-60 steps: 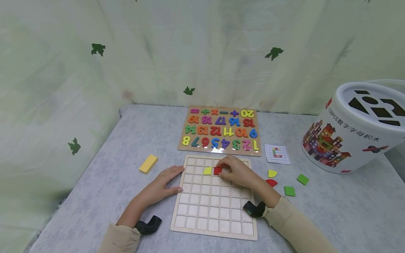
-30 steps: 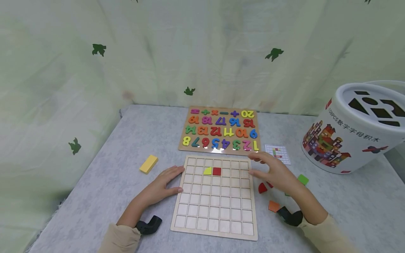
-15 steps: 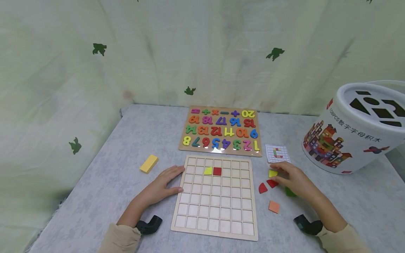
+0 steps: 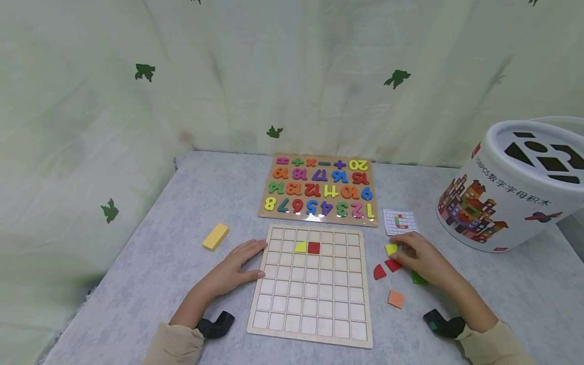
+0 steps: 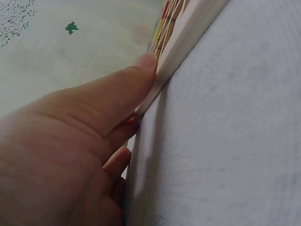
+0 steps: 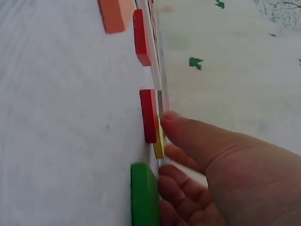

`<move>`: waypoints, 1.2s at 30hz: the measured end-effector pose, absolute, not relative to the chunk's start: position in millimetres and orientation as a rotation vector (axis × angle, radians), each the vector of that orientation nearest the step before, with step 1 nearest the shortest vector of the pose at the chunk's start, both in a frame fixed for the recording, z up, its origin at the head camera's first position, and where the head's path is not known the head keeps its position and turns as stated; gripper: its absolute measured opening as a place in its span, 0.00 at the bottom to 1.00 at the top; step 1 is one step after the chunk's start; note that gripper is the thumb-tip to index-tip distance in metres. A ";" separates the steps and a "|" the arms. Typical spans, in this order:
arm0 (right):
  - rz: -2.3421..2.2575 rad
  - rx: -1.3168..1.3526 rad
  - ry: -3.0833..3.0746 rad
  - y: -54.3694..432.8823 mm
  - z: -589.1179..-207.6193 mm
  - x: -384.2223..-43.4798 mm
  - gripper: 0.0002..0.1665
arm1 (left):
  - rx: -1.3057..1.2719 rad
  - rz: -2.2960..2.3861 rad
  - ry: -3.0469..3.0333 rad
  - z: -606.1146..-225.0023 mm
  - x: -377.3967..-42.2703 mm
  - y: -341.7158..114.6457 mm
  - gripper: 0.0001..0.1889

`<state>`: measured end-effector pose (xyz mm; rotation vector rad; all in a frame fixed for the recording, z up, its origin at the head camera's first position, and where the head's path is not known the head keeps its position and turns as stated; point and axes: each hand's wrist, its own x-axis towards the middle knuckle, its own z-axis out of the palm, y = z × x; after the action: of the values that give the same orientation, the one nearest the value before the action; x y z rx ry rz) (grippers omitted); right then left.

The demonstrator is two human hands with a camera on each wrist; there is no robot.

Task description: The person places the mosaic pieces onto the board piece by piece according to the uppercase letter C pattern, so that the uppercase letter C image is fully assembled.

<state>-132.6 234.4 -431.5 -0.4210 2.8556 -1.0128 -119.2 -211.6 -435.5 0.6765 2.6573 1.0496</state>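
- I judged the grid board point(image 4: 310, 339) on the desk point(image 4: 159, 284) could have slid if the left hand point(image 4: 233, 269) pushed its left edge.
- That hand rested there, thumb and fingers spread.
- The right hand point(image 4: 422, 258) risked, I judged, its thumb nudging the nearest red piece point(image 4: 393, 265); curled, it pinched the yellow piece point(image 4: 390, 248).
- The yellow piece sat just off the board's far right corner.

The left sleeve point(image 4: 175, 345) at seven o'clock and the right sleeve point(image 4: 495, 344) at four o'clock were beige. The left wrist device point(image 4: 216, 326) and the right wrist device point(image 4: 443, 325) were black and bent.
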 end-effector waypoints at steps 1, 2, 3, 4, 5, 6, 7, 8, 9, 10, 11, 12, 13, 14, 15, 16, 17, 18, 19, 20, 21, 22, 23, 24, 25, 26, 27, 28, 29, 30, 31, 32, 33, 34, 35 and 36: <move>-0.985 -0.396 2.875 232.8 -431.6 -132.8 0.24 | 0.683 1.046 2.660 -435.7 -119.1 -211.7 0.37; -0.961 -0.369 2.893 230.9 -431.5 -132.8 0.25 | 0.678 1.046 2.659 -435.8 -119.1 -211.7 0.37; -0.940 -0.341 2.909 228.9 -431.2 -132.9 0.26 | 0.679 1.047 2.659 -435.8 -119.1 -211.8 0.37; -0.920 -0.313 2.922 226.8 -430.7 -132.8 0.27 | 0.681 1.046 2.660 -435.9 -119.1 -211.9 0.37; -0.902 -0.286 2.934 224.8 -429.9 -132.6 0.28 | 0.679 1.044 2.660 -436.1 -119.2 -212.0 0.37; -0.888 -0.265 2.944 223.0 -429.0 -132.3 0.27 | 0.683 1.041 2.662 -436.3 -119.3 -212.1 0.37; -0.879 -0.256 2.951 221.5 -428.3 -132.2 0.26 | 0.685 1.040 2.663 -436.6 -119.3 -212.2 0.37; -0.874 -0.252 2.955 220.1 -427.5 -132.2 0.25 | 0.683 1.042 2.661 -436.8 -119.3 -212.2 0.37; -0.870 -0.248 2.957 219.0 -426.5 -132.2 0.25 | 0.685 1.044 2.659 -437.0 -119.4 -212.3 0.37; -0.867 -0.243 2.955 218.2 -425.9 -132.5 0.24 | 0.683 1.044 2.658 -437.1 -119.3 -212.2 0.37; -0.866 -0.234 2.949 217.5 -425.0 -132.6 0.24 | 0.683 1.042 2.658 -437.3 -119.3 -212.2 0.37; -0.869 -0.224 2.943 216.8 -424.1 -132.8 0.24 | 0.687 1.041 2.658 -437.4 -119.4 -212.1 0.37; -0.880 -0.212 2.934 216.1 -423.2 -132.9 0.25 | 0.685 1.042 2.657 -437.3 -119.3 -212.0 0.37; -0.898 -0.199 2.921 215.2 -421.7 -132.7 0.25 | 0.687 1.042 2.656 -437.2 -119.3 -211.9 0.37; -0.917 -0.194 2.916 214.2 -420.1 -132.5 0.25 | 0.689 1.041 2.656 -437.1 -119.4 -211.8 0.37; -0.941 -0.195 2.921 212.9 -419.1 -132.5 0.24 | 0.690 1.038 2.658 -437.0 -119.5 -211.8 0.37; -0.970 -0.204 2.924 211.2 -416.9 -132.1 0.24 | 0.692 1.039 2.659 -436.8 -119.5 -211.7 0.37; -0.999 -0.225 2.932 208.9 -414.2 -131.7 0.23 | 0.693 1.040 2.660 -436.6 -119.6 -211.7 0.37; -1.029 -0.258 2.941 206.3 -411.7 -131.5 0.23 | 0.692 1.041 2.659 -436.4 -119.6 -211.7 0.37; -1.057 -0.292 2.955 203.0 -409.2 -131.4 0.22 | 0.691 1.042 2.658 -436.3 -119.7 -211.8 0.37; -1.079 -0.325 2.966 199.2 -406.2 -131.4 0.22 | 0.691 1.042 2.659 -436.4 -119.7 -211.8 0.37; -1.106 -0.366 2.970 195.4 -402.9 -131.6 0.22 | 0.691 1.043 2.658 -436.5 -119.8 -211.9 0.37; -1.134 -0.408 2.965 191.0 -398.8 -131.5 0.22 | 0.690 1.043 2.658 -436.7 -119.9 -212.0 0.37; -1.151 -0.442 2.963 186.2 -395.5 -131.9 0.22 | 0.691 1.042 2.658 -436.9 -120.0 -212.0 0.37; -1.170 -0.475 2.959 181.4 -392.8 -132.4 0.23 | 0.693 1.040 2.659 -437.0 -120.0 -212.0 0.37; -1.192 -0.511 2.951 176.2 -389.8 -133.0 0.23 | 0.693 1.040 2.660 -437.2 -120.0 -212.1 0.37; -1.214 -0.539 2.934 171.0 -386.7 -133.6 0.23 | 0.696 1.039 2.662 -437.3 -120.0 -212.1 0.37; -1.228 -0.569 2.926 165.7 -384.6 -134.4 0.23 | 0.697 1.041 2.663 -437.2 -119.9 -212.1 0.37; -1.243 -0.582 2.918 159.7 -383.0 -135.1 0.24 | 0.697 1.040 2.664 -437.2 -119.9 -212.1 0.37; -1.257 -0.592 2.905 154.2 -381.8 -136.1 0.24 | 0.695 1.043 2.663 -437.0 -119.8 -212.1 0.37; -1.271 -0.610 2.894 148.5 -381.2 -137.0 0.24 | 0.694 1.045 2.661 -436.7 -119.6 -211.9 0.37; -1.284 -0.629 2.884 143.1 -380.9 -137.9 0.24 | 0.689 1.048 2.658 -436.5 -119.6 -211.9 0.37; -1.295 -0.643 2.873 137.9 -381.2 -138.9 0.24 | 0.688 1.047 2.657 -436.5 -119.5 -211.7 0.37; -1.303 -0.666 2.864 133.1 -381.9 -140.0 0.24 | 0.681 1.049 2.654 -436.1 -119.4 -211.6 0.37; -1.318 -0.695 2.850 128.8 -383.0 -141.3 0.23 | 0.676 1.049 2.652 -435.8 -119.3 -211.4 0.37; -1.326 -0.728 2.835 125.1 -384.8 -142.6 0.23 | 0.668 1.050 2.649 -435.3 -119.2 -211.2 0.37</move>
<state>-142.6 125.1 -384.8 -0.7277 2.8353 -1.3258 -119.2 -211.2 -435.3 0.6683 2.6490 1.0505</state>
